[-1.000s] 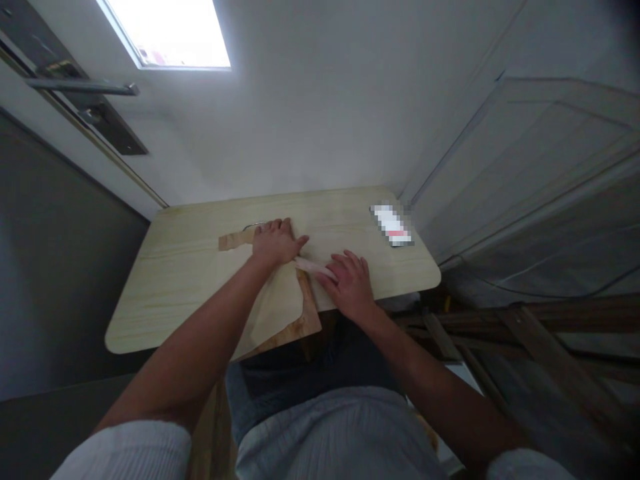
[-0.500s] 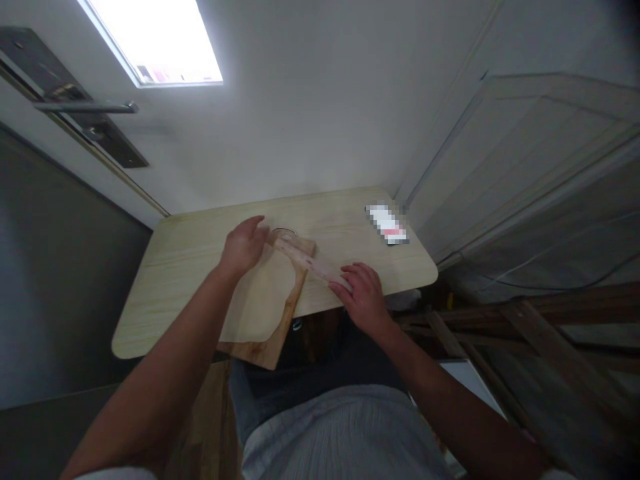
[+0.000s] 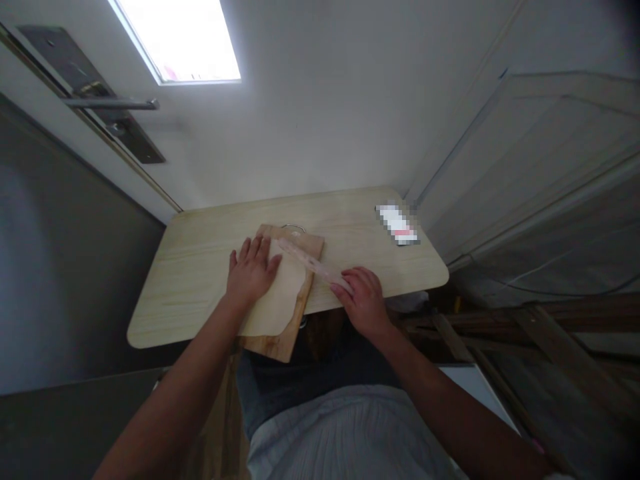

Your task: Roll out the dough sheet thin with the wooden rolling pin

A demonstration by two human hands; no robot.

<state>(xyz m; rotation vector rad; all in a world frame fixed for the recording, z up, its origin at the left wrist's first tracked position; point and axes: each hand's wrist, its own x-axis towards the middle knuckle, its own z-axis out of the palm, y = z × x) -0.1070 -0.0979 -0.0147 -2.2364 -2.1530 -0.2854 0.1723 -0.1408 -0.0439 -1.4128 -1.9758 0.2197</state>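
A thin, cream-coloured sheet of dough (image 3: 280,310) covers most of a wooden cutting board (image 3: 273,348), which juts past the table's front edge. On the dough's left part lies my left hand (image 3: 253,272), fingers spread and flat. My right hand (image 3: 364,298) grips the near end of a pale, whitish rolling pin (image 3: 307,260). The pin slants across the board's far right part, its other end resting over or just above the dough's far edge. A wire handle (image 3: 294,227) shows at the board's far end.
The light wooden table (image 3: 195,267) stands against a white door with a metal handle (image 3: 113,104). A phone (image 3: 397,225) with a blurred screen lies at the table's right end. Wooden beams (image 3: 530,333) are low on the right.
My left hand has left the pin's far end and come down flat on the dough. My right hand keeps its hold on the rolling pin. The view has shifted slightly.
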